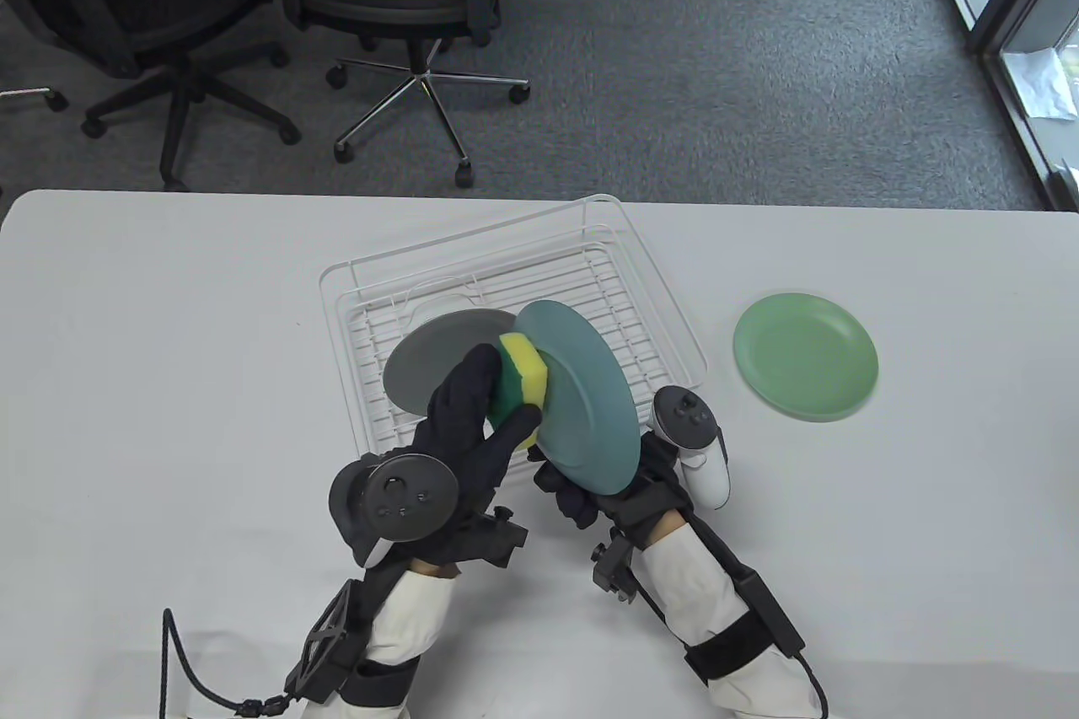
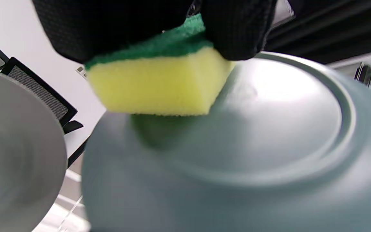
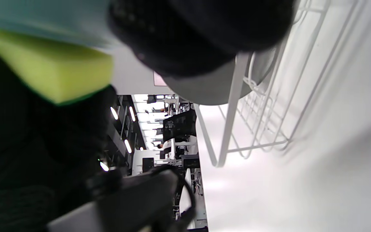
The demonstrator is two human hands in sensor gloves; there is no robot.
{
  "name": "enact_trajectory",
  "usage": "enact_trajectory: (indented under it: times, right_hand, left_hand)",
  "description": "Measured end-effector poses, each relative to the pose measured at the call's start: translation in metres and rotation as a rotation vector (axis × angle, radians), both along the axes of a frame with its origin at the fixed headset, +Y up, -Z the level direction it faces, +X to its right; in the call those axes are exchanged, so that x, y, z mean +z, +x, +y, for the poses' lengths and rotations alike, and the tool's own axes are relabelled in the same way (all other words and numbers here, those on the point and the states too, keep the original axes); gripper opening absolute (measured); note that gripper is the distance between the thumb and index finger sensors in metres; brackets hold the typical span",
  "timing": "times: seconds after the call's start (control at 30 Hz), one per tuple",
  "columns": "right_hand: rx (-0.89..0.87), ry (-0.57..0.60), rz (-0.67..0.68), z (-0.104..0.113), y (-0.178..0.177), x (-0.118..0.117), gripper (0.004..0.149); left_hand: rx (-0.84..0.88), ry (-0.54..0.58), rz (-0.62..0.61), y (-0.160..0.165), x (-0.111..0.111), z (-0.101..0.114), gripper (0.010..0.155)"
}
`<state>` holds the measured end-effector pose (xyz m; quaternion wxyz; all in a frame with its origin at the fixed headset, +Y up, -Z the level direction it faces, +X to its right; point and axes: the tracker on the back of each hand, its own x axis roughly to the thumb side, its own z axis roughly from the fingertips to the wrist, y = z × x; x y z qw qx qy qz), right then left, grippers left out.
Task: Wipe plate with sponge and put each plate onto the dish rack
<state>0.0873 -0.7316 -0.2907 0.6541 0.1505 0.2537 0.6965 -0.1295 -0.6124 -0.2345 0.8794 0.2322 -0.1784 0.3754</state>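
My right hand point(image 1: 560, 491) grips the lower rim of a teal plate point(image 1: 582, 399), holding it tilted on edge over the front of the white wire dish rack point(image 1: 666, 293). My left hand point(image 1: 480, 415) pinches a yellow and green sponge point(image 1: 521, 382) and presses its yellow side against the plate's face. In the left wrist view the sponge point(image 2: 159, 87) sits on the teal plate point(image 2: 269, 145) near its rim. A grey plate point(image 1: 430, 361) lies in the rack behind the sponge. A light green plate point(image 1: 805, 367) lies flat on the table to the right.
The rack stands at the middle of the white table point(image 1: 169, 382). Office chairs point(image 1: 405, 2) stand on the carpet beyond the far edge. A black cable point(image 1: 181, 668) trails from my left wrist at the near edge.
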Motion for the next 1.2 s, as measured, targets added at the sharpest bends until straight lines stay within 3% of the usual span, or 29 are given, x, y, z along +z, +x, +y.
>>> enact_trajectory:
  times: [0.23, 0.47, 0.6, 0.7, 0.83, 1.07, 1.2]
  right_hand:
    - [0.071, 0.024, -0.060, -0.002, 0.006, -0.006, 0.044]
    - [-0.020, 0.165, -0.115, 0.030, 0.047, -0.028, 0.048]
    - [0.057, 0.352, -0.245, 0.067, 0.064, -0.030, 0.050]
    - [0.235, 0.594, -0.393, 0.099, 0.064, -0.028, 0.049]
    - [0.471, 0.893, -0.558, 0.122, 0.048, -0.024, 0.046]
    - [0.781, 1.185, -0.591, 0.118, -0.007, -0.027, 0.042]
    - [0.920, 1.250, -0.571, 0.103, -0.037, -0.035, 0.042]
  left_hand:
    - [0.141, 0.062, -0.080, -0.014, 0.017, 0.021, 0.073]
    - [0.206, 0.120, -0.064, -0.036, 0.031, 0.038, 0.072]
    - [0.259, 0.100, 0.040, -0.062, 0.024, 0.034, 0.072]
    - [0.283, 0.079, 0.113, -0.079, 0.017, 0.028, 0.072]
    - [0.303, 0.025, 0.172, -0.092, 0.006, 0.015, 0.072]
    - [0.338, -0.020, 0.161, -0.095, -0.002, 0.007, 0.073]
    - [0.339, -0.018, 0.159, -0.094, -0.001, 0.008, 0.073]
